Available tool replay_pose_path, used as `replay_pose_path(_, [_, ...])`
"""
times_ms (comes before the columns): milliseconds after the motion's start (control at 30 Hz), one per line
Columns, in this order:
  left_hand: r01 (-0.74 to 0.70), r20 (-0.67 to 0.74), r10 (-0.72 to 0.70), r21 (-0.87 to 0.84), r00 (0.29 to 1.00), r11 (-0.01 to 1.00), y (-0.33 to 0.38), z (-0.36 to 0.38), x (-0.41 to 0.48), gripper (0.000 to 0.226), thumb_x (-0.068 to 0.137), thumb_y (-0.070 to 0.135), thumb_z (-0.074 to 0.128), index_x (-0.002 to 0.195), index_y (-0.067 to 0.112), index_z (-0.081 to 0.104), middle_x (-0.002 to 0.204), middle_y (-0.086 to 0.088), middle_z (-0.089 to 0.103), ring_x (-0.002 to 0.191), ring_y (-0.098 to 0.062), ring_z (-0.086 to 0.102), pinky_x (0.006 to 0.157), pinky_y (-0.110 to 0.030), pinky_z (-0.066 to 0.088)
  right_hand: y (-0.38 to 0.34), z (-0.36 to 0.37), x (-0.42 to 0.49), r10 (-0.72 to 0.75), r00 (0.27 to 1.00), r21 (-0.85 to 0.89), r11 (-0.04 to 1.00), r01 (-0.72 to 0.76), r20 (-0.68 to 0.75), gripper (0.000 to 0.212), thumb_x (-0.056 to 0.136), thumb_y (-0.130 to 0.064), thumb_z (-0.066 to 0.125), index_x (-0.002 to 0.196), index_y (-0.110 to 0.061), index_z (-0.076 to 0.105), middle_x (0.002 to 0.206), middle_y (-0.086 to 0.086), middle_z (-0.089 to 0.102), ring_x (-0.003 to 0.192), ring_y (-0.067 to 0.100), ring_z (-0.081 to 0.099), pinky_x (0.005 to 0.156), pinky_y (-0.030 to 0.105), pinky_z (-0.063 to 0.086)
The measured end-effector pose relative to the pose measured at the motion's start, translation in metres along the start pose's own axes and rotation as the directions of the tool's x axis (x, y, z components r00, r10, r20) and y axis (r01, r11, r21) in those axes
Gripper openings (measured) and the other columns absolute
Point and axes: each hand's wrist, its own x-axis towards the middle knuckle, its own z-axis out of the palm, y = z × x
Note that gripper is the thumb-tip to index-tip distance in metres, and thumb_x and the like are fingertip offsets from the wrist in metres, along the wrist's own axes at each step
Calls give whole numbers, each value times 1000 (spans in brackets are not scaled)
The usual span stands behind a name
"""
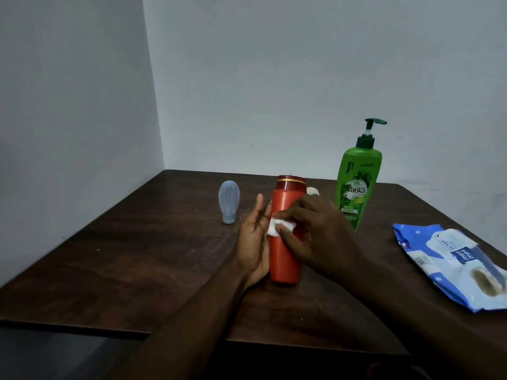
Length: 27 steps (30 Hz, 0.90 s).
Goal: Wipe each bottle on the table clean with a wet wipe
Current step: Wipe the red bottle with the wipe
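Observation:
An upright red bottle [285, 250] with a dark red cap stands mid-table. My left hand [253, 242] lies flat against its left side, fingers straight and pointing up. My right hand [315, 231] presses a small folded white wet wipe [279, 227] onto the bottle's front. A tall green pump bottle [356, 185] stands behind to the right. A small translucent grey bottle [229, 201] rests cap-down to the left. A pale object [312, 191] peeks out behind the red bottle, mostly hidden.
A blue and white wet wipe pack [450, 264] lies flat at the table's right edge. The dark wooden table [137, 256] sits in a corner, with walls behind and on the left. Its near edge has a step on the left.

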Motion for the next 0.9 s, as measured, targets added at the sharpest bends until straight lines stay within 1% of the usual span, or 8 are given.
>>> replay_pose_path(100, [-6,11,6,-3,1000,1000,-1,0,-2,56,99,48,46,136,7,58,129,-17,61,122,-28,58,108,-44,40,5,-4,14,21,1000,-33,999,-22,-12,19,86,-36,69,99,-24,75,90,-6,63,87,16,58,75,36,43])
replay_pose_path(167, [-14,32,13,50,999,999,-2,1,-4,51,93,38,55,136,11,57,127,-16,64,114,-29,62,101,-50,46,9,-7,28,48,998,-81,995,-51,-40,21,85,-38,68,100,-26,75,90,-6,63,87,16,57,74,32,37])
replay_pose_path(233, [-32,46,27,111,999,993,-2,2,-4,56,82,24,61,138,16,55,123,-15,66,106,-31,65,91,-53,51,11,-9,42,56,997,-124,990,-62,-50,22,86,-40,66,100,-27,75,90,-7,64,87,17,57,73,32,35])
replay_pose_path(333, [-66,53,59,151,997,986,-3,3,-3,70,75,7,61,142,24,51,128,-14,64,109,-34,64,89,-56,51,10,-10,57,58,997,-145,987,-66,-58,20,86,-41,63,95,-29,76,88,-8,64,86,17,58,75,34,36])
replay_pose_path(433, [-78,37,72,179,997,981,-4,7,-3,72,76,3,62,143,26,50,131,-15,62,109,-34,66,86,-53,54,7,-11,66,70,995,-171,982,-81,-70,18,86,-42,62,90,-32,76,86,-9,64,86,16,57,77,35,35])
replay_pose_path(567, [-82,21,79,186,997,979,-3,11,-5,69,78,4,62,142,28,51,130,-12,65,106,-32,69,87,-53,54,7,-12,63,78,993,-179,980,-92,-84,20,86,-43,61,94,-32,75,87,-9,64,87,17,58,78,38,40])
replay_pose_path(733, [-65,-3,67,201,998,977,-1,14,-8,70,76,5,63,140,30,50,121,-10,68,100,-28,72,85,-50,56,23,-21,37,177,971,-18,983,-182,-161,18,88,-37,64,102,-28,72,88,-10,65,84,13,59,77,42,48])
replay_pose_path(900, [-40,-11,43,203,999,978,-1,14,-8,77,76,3,63,145,31,44,127,-17,63,101,-30,71,84,-50,57,34,-22,21,360,910,194,926,-323,-204,16,87,-23,74,102,-21,72,84,-14,64,76,3,58,72,29,51])
